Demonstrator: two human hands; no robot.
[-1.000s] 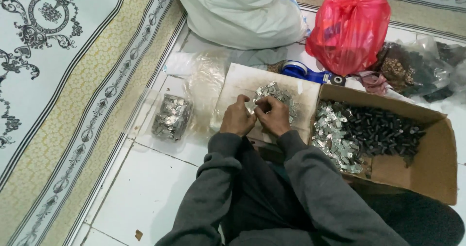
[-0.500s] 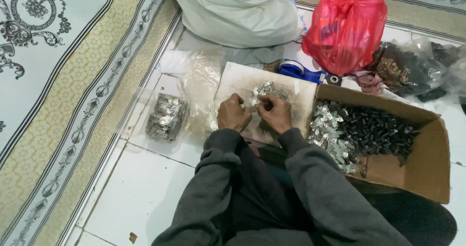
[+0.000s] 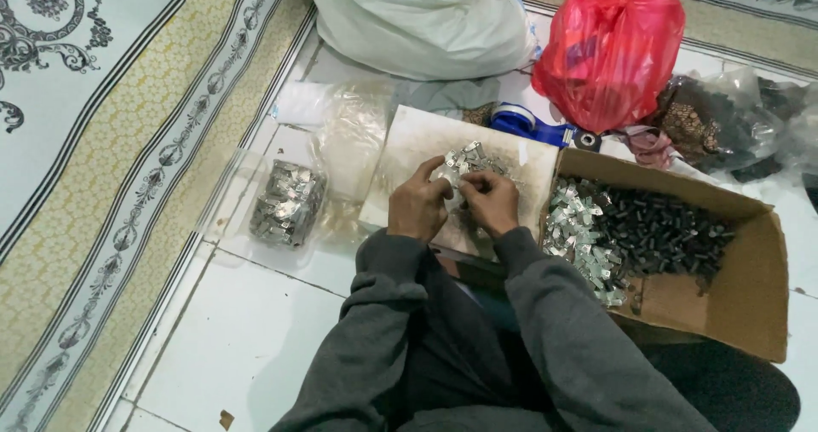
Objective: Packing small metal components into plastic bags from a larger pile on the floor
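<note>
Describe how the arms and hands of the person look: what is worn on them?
Both arms wear long dark grey sleeves of soft, wrinkled cloth, ending in ribbed cuffs at the wrists. The left hand and right hand are bare: no gloves, rings or watch are visible.

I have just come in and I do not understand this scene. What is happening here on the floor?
A person sits on the tiled floor and works with both hands. The left hand and right hand pinch small silver metal pieces over a pale board. To the right, a cardboard box holds more silver and dark pieces. To the left lies a clear bag of metal pieces.
</note>
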